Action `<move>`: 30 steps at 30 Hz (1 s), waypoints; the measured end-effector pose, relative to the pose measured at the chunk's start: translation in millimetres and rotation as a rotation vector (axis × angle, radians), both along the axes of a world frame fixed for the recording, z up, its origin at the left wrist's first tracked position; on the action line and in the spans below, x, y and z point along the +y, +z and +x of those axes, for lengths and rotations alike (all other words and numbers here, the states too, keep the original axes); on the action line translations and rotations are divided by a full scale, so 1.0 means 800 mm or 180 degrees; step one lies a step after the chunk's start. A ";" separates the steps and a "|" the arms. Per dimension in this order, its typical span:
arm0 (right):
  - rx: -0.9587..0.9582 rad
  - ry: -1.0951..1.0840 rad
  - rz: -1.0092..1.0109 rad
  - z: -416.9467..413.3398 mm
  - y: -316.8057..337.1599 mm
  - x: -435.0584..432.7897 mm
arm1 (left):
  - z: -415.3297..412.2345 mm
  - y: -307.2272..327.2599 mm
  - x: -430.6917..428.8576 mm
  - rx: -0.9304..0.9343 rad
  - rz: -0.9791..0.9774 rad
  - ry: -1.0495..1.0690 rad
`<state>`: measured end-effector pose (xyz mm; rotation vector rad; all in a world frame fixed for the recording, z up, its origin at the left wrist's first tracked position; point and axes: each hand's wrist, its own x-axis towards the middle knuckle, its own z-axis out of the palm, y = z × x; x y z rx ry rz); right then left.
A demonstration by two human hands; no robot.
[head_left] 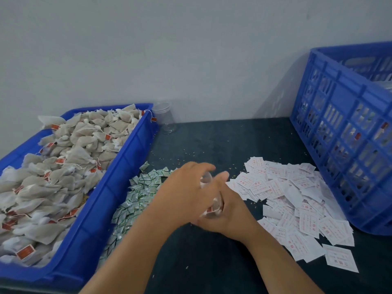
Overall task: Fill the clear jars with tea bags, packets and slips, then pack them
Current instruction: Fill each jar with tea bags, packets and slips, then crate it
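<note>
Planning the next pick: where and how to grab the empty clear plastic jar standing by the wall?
Likely best: grip the clear plastic jar round its smooth mid-wall, coming from the front-right. It stands upright, the blue plastic bin crowds its left and the grey wall sits behind.

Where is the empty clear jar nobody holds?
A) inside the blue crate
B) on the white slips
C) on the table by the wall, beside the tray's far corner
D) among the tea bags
C: the empty clear jar stands on the dark table at the wall, beside the far corner of the blue tray.
</note>
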<state>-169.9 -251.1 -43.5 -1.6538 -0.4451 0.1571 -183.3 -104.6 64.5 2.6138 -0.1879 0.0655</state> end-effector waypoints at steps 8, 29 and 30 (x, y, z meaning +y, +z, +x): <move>0.0285 0.0301 -0.0153 0.005 -0.001 -0.004 | 0.006 -0.008 0.024 -0.0168 -0.0692 -0.0791; 0.0002 -0.0126 -0.0131 0.003 -0.007 0.011 | 0.006 -0.045 0.033 -0.0262 -0.1689 -0.0172; -0.0071 -0.0181 -0.0092 0.002 -0.007 0.013 | 0.004 -0.048 0.031 -0.0358 -0.1724 -0.0062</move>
